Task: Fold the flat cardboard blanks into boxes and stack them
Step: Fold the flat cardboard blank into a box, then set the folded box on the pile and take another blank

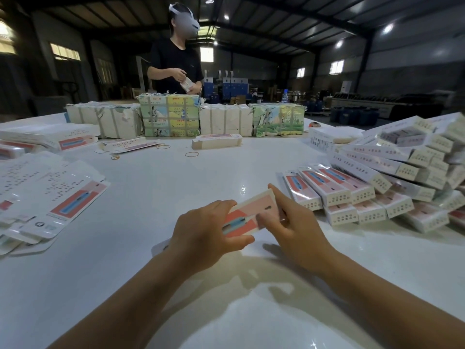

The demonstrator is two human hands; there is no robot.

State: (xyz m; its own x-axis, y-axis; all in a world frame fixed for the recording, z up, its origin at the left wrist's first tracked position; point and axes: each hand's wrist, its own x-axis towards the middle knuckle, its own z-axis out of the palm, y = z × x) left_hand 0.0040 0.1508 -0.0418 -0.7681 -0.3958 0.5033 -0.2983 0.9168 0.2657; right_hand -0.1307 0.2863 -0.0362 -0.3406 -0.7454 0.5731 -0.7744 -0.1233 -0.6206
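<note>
A pink and white cardboard box (254, 210) with a blue picture is held above the white table (156, 187), in front of me. My left hand (206, 230) grips its near end, thumb underneath. My right hand (292, 222) holds the far right end, fingers along the side and thumb on the printed face. Flat blanks (57, 197) lie fanned out at the left. Folded boxes (372, 187) are piled at the right in a loose stack.
Wrapped bundles (171, 117) line the far side of the table, with a small stack of blanks (216, 142) before them. Rubber bands (191, 154) lie mid-table. A person in a black shirt (176, 64) stands behind the bundles, handling a pack.
</note>
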